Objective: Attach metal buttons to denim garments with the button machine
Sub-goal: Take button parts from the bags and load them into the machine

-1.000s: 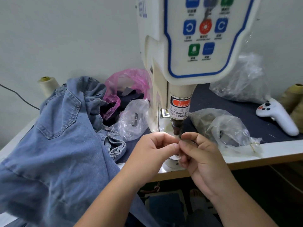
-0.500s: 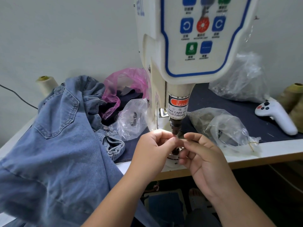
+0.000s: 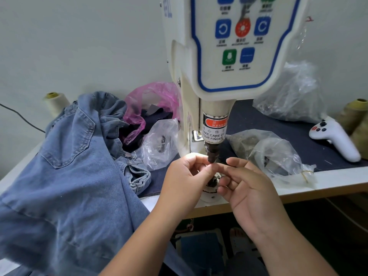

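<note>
Denim garment overhanging table edge, left

warning label "TAKE CARE OF YOUR FINGER"

Your button machine stands upright at the back edge of the table, a cream housing whose front panel is outlined in blue and carries blue, red and green keys. Below the panel a cream neck bears a red warning label, and a dark stepped punch hangs from it, pointing straight down. Directly beneath the punch sits the dark lower die on a white round base, partly hidden from you. The denim garment, light blue with a stitched patch pocket facing up, lies crumpled in a heap to the left of the machine and spills over the table's front edge toward you.
</note>
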A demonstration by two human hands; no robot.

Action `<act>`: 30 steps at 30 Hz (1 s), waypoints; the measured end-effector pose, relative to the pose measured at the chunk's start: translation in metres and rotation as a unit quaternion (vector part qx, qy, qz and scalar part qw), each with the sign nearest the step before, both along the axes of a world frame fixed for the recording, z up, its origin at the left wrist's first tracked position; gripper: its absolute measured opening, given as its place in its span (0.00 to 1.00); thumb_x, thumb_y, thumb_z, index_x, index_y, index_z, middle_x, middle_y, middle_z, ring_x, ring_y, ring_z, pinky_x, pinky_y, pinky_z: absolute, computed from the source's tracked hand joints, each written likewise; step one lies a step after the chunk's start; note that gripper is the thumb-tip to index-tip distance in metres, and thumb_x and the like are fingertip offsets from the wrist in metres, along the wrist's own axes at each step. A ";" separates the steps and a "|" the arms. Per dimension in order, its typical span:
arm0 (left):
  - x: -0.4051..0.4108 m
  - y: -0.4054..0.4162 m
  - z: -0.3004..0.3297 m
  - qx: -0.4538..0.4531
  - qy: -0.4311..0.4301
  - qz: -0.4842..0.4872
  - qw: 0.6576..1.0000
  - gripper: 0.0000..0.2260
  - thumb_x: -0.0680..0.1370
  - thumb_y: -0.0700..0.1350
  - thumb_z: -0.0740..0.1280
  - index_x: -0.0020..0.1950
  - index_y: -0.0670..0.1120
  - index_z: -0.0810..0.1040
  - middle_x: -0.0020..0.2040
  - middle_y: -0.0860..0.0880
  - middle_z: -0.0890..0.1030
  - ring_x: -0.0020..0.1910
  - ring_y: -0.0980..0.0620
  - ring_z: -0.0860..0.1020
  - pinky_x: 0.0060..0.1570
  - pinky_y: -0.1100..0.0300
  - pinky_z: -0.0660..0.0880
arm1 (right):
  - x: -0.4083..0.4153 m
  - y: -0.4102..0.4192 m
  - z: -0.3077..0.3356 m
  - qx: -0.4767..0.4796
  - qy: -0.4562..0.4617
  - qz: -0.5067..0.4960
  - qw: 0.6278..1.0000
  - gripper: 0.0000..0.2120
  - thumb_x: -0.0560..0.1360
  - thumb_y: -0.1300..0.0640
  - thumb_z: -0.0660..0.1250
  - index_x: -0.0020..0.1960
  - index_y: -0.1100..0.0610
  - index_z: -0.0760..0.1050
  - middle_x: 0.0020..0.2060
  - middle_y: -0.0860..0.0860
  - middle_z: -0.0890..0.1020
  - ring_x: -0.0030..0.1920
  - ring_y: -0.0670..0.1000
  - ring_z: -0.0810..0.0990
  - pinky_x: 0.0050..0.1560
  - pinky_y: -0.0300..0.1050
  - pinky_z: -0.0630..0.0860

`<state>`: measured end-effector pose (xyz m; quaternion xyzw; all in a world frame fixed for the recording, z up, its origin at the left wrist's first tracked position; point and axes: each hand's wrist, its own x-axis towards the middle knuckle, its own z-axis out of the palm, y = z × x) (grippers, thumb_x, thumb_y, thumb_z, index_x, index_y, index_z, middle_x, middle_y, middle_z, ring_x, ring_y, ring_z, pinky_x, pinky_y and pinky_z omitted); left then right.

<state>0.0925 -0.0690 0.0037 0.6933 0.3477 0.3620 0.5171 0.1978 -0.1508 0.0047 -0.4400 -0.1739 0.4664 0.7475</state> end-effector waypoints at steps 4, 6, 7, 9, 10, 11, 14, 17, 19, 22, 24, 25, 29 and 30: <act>0.000 0.002 -0.001 0.001 0.001 0.003 1.000 0.05 0.76 0.44 0.74 0.48 0.44 0.83 0.38 0.41 0.82 0.36 0.55 0.76 0.37 0.64 0.73 | -0.003 0.001 0.002 -0.001 0.051 0.002 0.999 0.07 0.75 0.67 0.64 0.49 0.59 0.76 0.39 0.58 0.84 0.30 0.48 0.77 0.29 0.41 0.77; 0.000 0.003 -0.001 -0.002 0.003 0.007 1.000 0.04 0.76 0.45 0.74 0.47 0.44 0.83 0.34 0.48 0.78 0.34 0.57 0.74 0.34 0.68 0.71 | -0.004 0.002 0.003 -0.004 0.070 -0.003 0.998 0.06 0.75 0.67 0.64 0.48 0.59 0.76 0.39 0.58 0.83 0.31 0.48 0.77 0.29 0.41 0.76; 0.000 0.003 -0.001 -0.003 0.004 0.008 1.000 0.04 0.76 0.45 0.74 0.47 0.45 0.83 0.33 0.49 0.77 0.33 0.58 0.73 0.33 0.69 0.70 | -0.004 0.002 0.003 -0.004 0.078 -0.004 0.997 0.06 0.75 0.67 0.64 0.48 0.59 0.76 0.40 0.59 0.82 0.31 0.49 0.77 0.29 0.41 0.76; 0.000 0.003 0.000 -0.002 0.006 0.009 1.000 0.05 0.76 0.45 0.74 0.47 0.45 0.83 0.34 0.45 0.79 0.32 0.58 0.73 0.32 0.69 0.70 | -0.005 0.003 0.004 -0.002 0.092 -0.006 0.996 0.06 0.75 0.67 0.64 0.48 0.59 0.76 0.42 0.60 0.81 0.31 0.49 0.76 0.29 0.41 0.76; 0.000 0.003 0.000 -0.002 0.006 0.005 1.000 0.05 0.76 0.45 0.73 0.48 0.44 0.83 0.37 0.41 0.81 0.34 0.58 0.74 0.33 0.66 0.72 | -0.005 0.003 0.005 -0.002 0.098 -0.006 0.995 0.05 0.75 0.66 0.64 0.49 0.59 0.76 0.42 0.61 0.81 0.31 0.49 0.76 0.29 0.41 0.76; 0.000 0.002 0.001 -0.003 0.007 -0.001 1.000 0.06 0.76 0.45 0.73 0.49 0.43 0.83 0.41 0.38 0.82 0.36 0.56 0.76 0.36 0.61 0.74 | -0.005 0.004 0.004 -0.001 0.104 -0.005 0.995 0.05 0.75 0.66 0.64 0.49 0.59 0.76 0.43 0.61 0.81 0.31 0.49 0.76 0.29 0.41 0.76; 0.001 0.000 0.002 -0.016 0.008 -0.013 1.000 0.07 0.77 0.45 0.73 0.51 0.42 0.83 0.47 0.35 0.83 0.40 0.50 0.78 0.48 0.48 0.77 | -0.004 0.003 0.004 0.000 0.124 -0.002 0.992 0.05 0.75 0.65 0.65 0.50 0.60 0.76 0.42 0.61 0.81 0.31 0.49 0.76 0.28 0.41 0.76; 0.001 -0.001 0.003 -0.020 0.007 -0.013 1.000 0.08 0.77 0.45 0.73 0.52 0.42 0.83 0.47 0.35 0.83 0.40 0.49 0.78 0.49 0.47 0.77 | -0.004 0.003 0.004 0.003 0.138 0.004 0.990 0.07 0.74 0.65 0.66 0.51 0.61 0.76 0.40 0.60 0.81 0.30 0.49 0.76 0.27 0.41 0.75; 0.000 -0.001 0.003 -0.022 0.004 -0.019 1.000 0.08 0.77 0.45 0.72 0.52 0.41 0.83 0.48 0.34 0.82 0.41 0.43 0.79 0.49 0.47 0.77 | -0.004 0.004 0.005 0.005 0.146 0.005 0.989 0.10 0.72 0.64 0.67 0.53 0.62 0.75 0.39 0.60 0.81 0.29 0.49 0.76 0.27 0.41 0.75; -0.001 0.000 0.002 -0.024 0.000 -0.027 0.999 0.09 0.77 0.45 0.72 0.52 0.41 0.83 0.47 0.35 0.83 0.43 0.40 0.80 0.48 0.52 0.78 | -0.004 0.003 0.006 0.007 0.155 0.006 0.988 0.13 0.69 0.64 0.68 0.53 0.63 0.75 0.39 0.60 0.81 0.30 0.50 0.76 0.27 0.42 0.75; -0.002 0.001 0.001 -0.015 0.000 -0.021 1.000 0.07 0.77 0.44 0.73 0.51 0.42 0.83 0.42 0.36 0.82 0.39 0.49 0.78 0.42 0.61 0.75 | -0.004 0.003 0.007 0.005 0.153 0.009 0.988 0.12 0.68 0.64 0.69 0.52 0.63 0.75 0.39 0.61 0.81 0.30 0.50 0.76 0.27 0.42 0.75; -0.003 0.001 0.001 -0.010 0.002 -0.017 1.000 0.06 0.76 0.43 0.73 0.51 0.43 0.84 0.41 0.37 0.81 0.38 0.51 0.77 0.41 0.62 0.74 | -0.005 0.003 0.007 0.002 0.153 0.009 0.988 0.12 0.68 0.64 0.69 0.51 0.63 0.75 0.39 0.61 0.81 0.30 0.50 0.77 0.27 0.42 0.75; -0.004 0.000 0.000 -0.005 0.003 -0.011 1.000 0.02 0.76 0.42 0.73 0.48 0.47 0.84 0.43 0.37 0.83 0.40 0.44 0.80 0.45 0.52 0.78 | -0.004 0.003 0.009 0.003 0.158 0.015 0.987 0.09 0.70 0.65 0.67 0.50 0.63 0.75 0.41 0.62 0.82 0.29 0.50 0.77 0.27 0.42 0.75; -0.005 0.000 0.000 -0.004 0.002 -0.013 1.000 0.02 0.75 0.43 0.73 0.47 0.48 0.84 0.43 0.37 0.83 0.40 0.44 0.80 0.46 0.50 0.78 | -0.005 0.002 0.010 0.004 0.158 0.017 0.987 0.09 0.70 0.65 0.68 0.50 0.63 0.75 0.41 0.63 0.82 0.29 0.50 0.77 0.27 0.42 0.76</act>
